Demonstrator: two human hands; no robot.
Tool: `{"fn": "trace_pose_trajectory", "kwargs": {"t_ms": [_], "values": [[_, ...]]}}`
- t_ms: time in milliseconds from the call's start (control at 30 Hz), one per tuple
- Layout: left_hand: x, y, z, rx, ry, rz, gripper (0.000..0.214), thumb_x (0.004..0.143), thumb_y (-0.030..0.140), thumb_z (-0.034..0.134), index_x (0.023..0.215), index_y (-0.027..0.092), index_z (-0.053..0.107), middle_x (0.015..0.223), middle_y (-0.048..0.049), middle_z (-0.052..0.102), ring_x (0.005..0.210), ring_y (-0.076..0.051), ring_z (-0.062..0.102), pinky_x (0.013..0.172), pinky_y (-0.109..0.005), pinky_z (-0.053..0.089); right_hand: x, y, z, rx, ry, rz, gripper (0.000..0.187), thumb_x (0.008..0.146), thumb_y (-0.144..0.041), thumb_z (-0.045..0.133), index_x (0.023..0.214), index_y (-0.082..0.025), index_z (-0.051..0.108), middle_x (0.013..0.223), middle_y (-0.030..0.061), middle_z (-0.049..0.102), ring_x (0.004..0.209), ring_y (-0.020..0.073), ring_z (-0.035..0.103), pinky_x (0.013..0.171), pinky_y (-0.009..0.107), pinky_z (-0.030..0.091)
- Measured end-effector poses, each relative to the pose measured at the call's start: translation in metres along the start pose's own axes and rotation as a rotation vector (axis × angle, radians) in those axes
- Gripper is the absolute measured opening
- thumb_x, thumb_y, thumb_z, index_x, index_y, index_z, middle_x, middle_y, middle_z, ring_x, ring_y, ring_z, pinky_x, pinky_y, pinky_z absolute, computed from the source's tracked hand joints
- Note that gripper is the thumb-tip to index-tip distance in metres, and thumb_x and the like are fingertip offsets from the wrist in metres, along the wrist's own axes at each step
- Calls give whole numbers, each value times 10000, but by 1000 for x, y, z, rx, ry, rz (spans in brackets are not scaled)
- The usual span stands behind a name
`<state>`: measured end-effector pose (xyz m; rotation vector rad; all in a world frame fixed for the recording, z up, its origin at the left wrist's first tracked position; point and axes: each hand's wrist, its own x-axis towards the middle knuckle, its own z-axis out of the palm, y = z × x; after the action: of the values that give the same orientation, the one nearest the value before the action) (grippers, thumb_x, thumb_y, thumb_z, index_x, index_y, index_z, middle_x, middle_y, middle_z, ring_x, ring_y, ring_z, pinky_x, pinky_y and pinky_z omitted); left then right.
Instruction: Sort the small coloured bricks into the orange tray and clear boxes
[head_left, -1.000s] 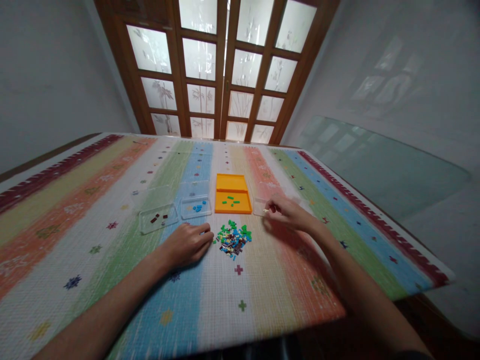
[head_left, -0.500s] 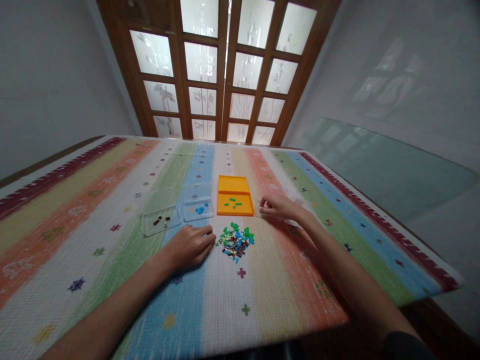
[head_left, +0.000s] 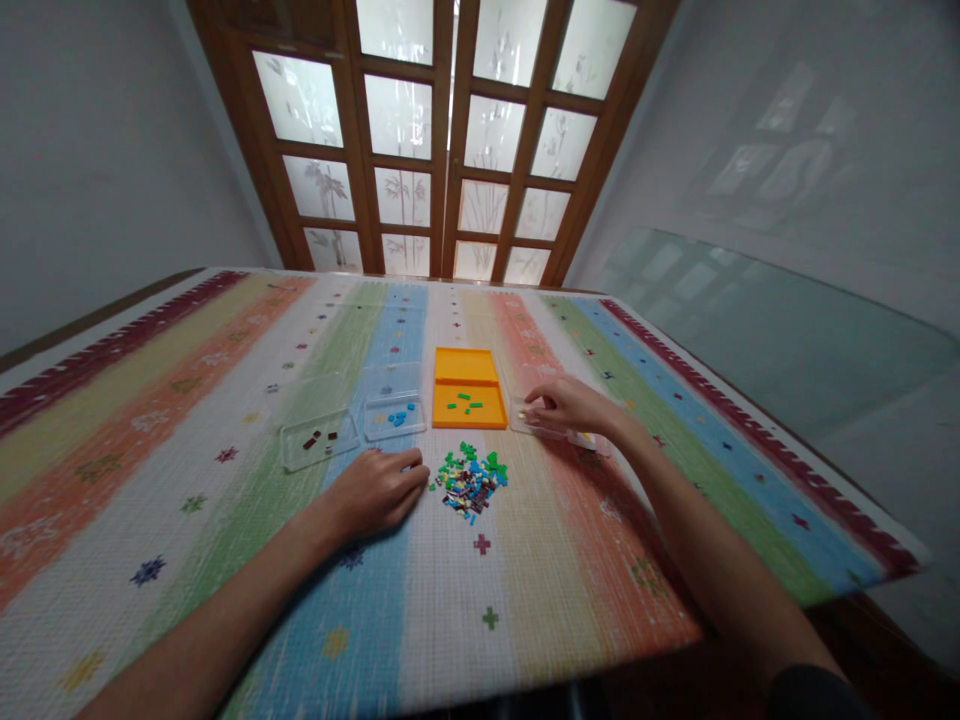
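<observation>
My right hand [head_left: 571,405] is over the clear plastic box [head_left: 551,433] at the right, its fingers slightly apart. A small pale building brick [head_left: 523,413] lies in that box beneath the fingertips. My left hand [head_left: 381,488] rests on the cloth with its fingers curled together, beside the left edge of a mixed pile of small bricks [head_left: 471,485]. Anything between those fingers is hidden. The pile has green, blue, brown and pale yellow pieces. Behind it, an open orange box [head_left: 442,415] holds several green bricks [head_left: 466,403].
Left of the orange box stand a clear box [head_left: 367,425] with blue bricks [head_left: 400,415] and another clear box [head_left: 289,458] with brown bricks [head_left: 319,438]. A striped tablecloth [head_left: 450,620] covers the table. Beyond its far edge are glazed wooden doors [head_left: 450,180].
My right hand's fingers have parted and lifted slightly, and a pale brick now shows beneath them in the right box. My left hand stays beside the pile.
</observation>
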<state>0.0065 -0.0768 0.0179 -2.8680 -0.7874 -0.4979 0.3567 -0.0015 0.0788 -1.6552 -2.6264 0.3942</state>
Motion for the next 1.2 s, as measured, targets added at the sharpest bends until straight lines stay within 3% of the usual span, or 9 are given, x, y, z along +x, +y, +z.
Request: {"fn": "trace_pose_trajectory", "kwargs": {"t_ms": [200, 400, 533, 700, 867, 1033, 1200], "values": [[0, 0, 0, 10, 0, 6, 234, 987, 149, 419, 903, 177, 636, 859, -47, 656, 605, -142, 552, 556, -282, 441, -23, -32, -7, 53, 135, -152, 254, 943, -236, 585, 1123, -156, 745, 739, 37, 693, 627, 142, 571, 631, 278, 374], [0, 0, 0, 12, 12, -11, 263, 1001, 171, 407, 898, 174, 649, 855, -51, 657, 578, -134, 528, 534, -277, 439, -28, -81, 17, 87, 89, -382, 192, 943, -202, 604, 1081, -196, 737, 859, 53, 746, 722, 154, 621, 685, 279, 413], [1, 0, -1, 12, 8, -23, 248, 991, 174, 416, 902, 175, 647, 850, -47, 650, 583, -136, 535, 532, -278, 438, -24, -102, 33, 100, -15, -487, 148, 938, -149, 606, 1017, -179, 728, 913, 65, 755, 780, 155, 639, 710, 263, 441], [1, 2, -3, 15, 3, -15, 210, 962, 159, 439, 882, 178, 633, 825, -42, 636, 600, -148, 544, 543, -282, 431, -21, -109, 46, 61, -66, -491, 140, 924, -122, 614, 958, -174, 739, 869, 59, 750, 734, 141, 635, 701, 259, 442], [2, 4, -3, 18, -5, -5, 206, 958, 154, 438, 864, 176, 620, 813, -41, 629, 606, -151, 538, 547, -279, 424, -25, -105, 44, 121, -118, -478, 160, 916, -121, 616, 950, -181, 761, 879, 53, 771, 745, 148, 663, 721, 265, 465], [1, 3, -2, 28, -26, -2, 208, 968, 161, 437, 872, 176, 622, 819, -43, 636, 610, -152, 537, 557, -280, 422, -25, -104, 38, 167, -82, -437, 187, 931, -132, 605, 1032, -172, 757, 917, 59, 780, 773, 150, 675, 729, 255, 475], [1, 2, 0, 36, -13, 2, 210, 961, 155, 433, 875, 178, 622, 812, -41, 633, 608, -153, 534, 547, -280, 408, -12, -109, 43, 65, -61, -430, 189, 922, -122, 599, 1016, -178, 753, 894, 52, 769, 757, 143, 653, 691, 242, 436]]}}
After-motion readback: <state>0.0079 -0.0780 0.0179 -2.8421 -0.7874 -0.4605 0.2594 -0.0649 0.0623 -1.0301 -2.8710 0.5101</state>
